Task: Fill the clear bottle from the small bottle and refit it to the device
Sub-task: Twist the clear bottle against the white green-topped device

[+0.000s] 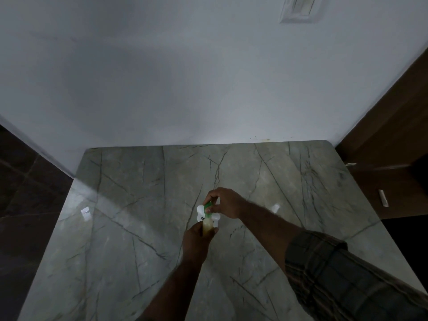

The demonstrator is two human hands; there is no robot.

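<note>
Left hand [194, 237] of mine sits low in the middle of the frame, fingers wrapped around a bottle [207, 227] with yellowish liquid in it, held upright just above the tabletop [120, 228]. Right of it and a little higher, my right hand [225, 202] pinches a small green piece [207, 207] at the top of that bottle between thumb and fingertips; whether it is a cap or a second bottle I cannot tell. Behind the two hands shows a white device [201, 213] with rounded lobes, mostly hidden by my fingers.

Underneath is a glossy grey-green marble tabletop with dark veins, its far edge against a plain white wall [185, 77]. Dark floor tiles [25, 181] lie at the left of the frame, brown wooden furniture [389, 135] at the right edge, and a white switch plate [300, 8] sits at the upper right on the wall.

I count two hands, one bottle with liquid, one green piece, one white device. My right forearm wears a dark checked sleeve [347, 274] at lower right.
</note>
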